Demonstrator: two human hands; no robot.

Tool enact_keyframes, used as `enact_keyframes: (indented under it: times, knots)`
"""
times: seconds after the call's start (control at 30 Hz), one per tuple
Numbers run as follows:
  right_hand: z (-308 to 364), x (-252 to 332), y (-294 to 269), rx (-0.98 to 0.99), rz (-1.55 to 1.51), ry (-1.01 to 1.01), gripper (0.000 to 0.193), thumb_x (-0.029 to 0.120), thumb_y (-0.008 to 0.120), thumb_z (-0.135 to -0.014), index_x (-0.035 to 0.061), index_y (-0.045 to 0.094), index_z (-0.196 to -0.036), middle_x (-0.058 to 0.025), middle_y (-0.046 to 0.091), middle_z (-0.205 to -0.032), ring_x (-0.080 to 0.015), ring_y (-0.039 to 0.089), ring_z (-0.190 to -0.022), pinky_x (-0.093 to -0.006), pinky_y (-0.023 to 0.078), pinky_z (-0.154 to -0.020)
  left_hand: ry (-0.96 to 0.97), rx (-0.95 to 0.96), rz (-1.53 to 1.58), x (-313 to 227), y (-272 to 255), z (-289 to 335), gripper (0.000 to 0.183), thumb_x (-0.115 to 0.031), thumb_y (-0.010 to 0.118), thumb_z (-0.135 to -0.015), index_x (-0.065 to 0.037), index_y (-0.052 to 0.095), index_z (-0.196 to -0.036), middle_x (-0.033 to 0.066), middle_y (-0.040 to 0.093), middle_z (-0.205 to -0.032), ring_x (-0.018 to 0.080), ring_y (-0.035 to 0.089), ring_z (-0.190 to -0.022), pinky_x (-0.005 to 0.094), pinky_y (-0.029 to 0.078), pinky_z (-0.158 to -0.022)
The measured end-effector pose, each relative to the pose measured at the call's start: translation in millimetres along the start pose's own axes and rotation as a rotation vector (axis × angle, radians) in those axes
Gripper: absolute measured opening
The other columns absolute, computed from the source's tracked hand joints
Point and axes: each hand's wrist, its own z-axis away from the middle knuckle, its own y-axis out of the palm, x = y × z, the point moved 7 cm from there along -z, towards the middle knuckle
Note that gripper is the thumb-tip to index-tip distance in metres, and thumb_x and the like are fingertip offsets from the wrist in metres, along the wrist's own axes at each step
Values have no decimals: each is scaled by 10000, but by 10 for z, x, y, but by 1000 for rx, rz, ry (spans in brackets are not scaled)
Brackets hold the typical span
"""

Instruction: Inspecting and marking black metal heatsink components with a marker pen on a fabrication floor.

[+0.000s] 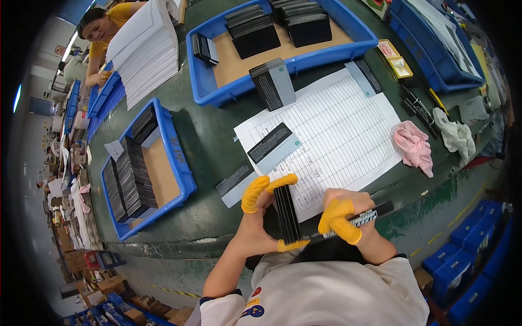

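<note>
My left hand (255, 232), with yellow finger cots, grips a small stack of thin black plates (286, 214) by its two ends, edges facing up. My right hand (348, 220), also in yellow finger cots, holds a black marker pen (363, 218) slantwise, its tip pointing left toward the lower end of the stack. Just beyond my hands lies a printed table sheet (337, 130). A black-and-grey card (274, 146) rests on it, and another card (235, 182) lies at its left edge on the green table (217, 141).
Blue trays (202, 89) (182, 163) with rows of black plates stand at the back and left. More plates with a card (272, 84) lie by the back tray. A pink cloth (413, 148), a white cloth (454, 133) and pens (417, 108) are rightward. A person (111, 27) sits far left.
</note>
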Motion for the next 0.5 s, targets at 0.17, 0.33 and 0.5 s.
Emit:
enact_keyframes:
  times: [0.17, 0.33, 0.5]
  knots:
    - [16, -86, -128, -297, 86, 124, 129, 123, 657, -844, -3, 641, -859, -53, 601, -770, -126, 474, -664, -246, 384, -606, 22, 28, -67, 12, 46, 14, 1048, -158, 889, -569, -109, 248, -1396, 132, 487, -1330, 249, 478, -1226, 386, 367, -1022]
    - [10, -80, -135, -344, 206, 141, 122, 133, 657, -841, 14, 647, -863, -48, 598, -764, -134, 477, -673, -251, 390, -608, -51, 30, -25, -56, 58, -41, 893, -143, 881, -562, -80, 404, -1314, 112, 510, -1316, 238, 502, -1196, 374, 373, -1015]
    - [4, -76, -140, -345, 214, 121, 117, 130, 656, -839, 17, 649, -868, -51, 612, -769, -142, 481, -675, -254, 397, -612, -52, 35, -47, -57, 46, -35, 904, -144, 882, -563, -90, 392, -1321, 115, 509, -1315, 242, 503, -1194, 377, 373, -1012]
